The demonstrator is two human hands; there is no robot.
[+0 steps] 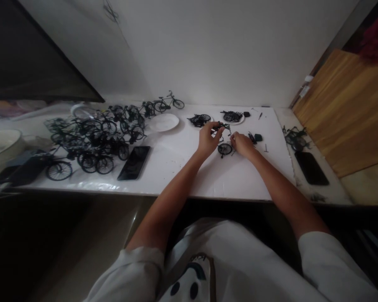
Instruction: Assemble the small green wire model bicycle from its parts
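My left hand point(208, 139) is closed on a small dark model bicycle frame point(225, 126), held just above the white board. Close beside it, my right hand point(242, 144) has its thumb and fingertips pinched together near the frame; whatever they grip is too small to make out. Below and between the hands is a spoked model wheel point(224, 148), and I cannot tell whether it is joined to the frame. Dark bicycle parts point(200, 120) lie behind my left hand. More wheels and parts point(232, 116) sit on a small white plate farther back.
Many assembled model bicycles point(97, 142) crowd the left side, beside a black phone point(134, 162) and a white plate point(164, 122). One bicycle point(169, 102) stands by the wall. A small T-shaped tool point(266, 148) lies at right; beyond are another phone point(311, 167) and dark frames point(296, 137).
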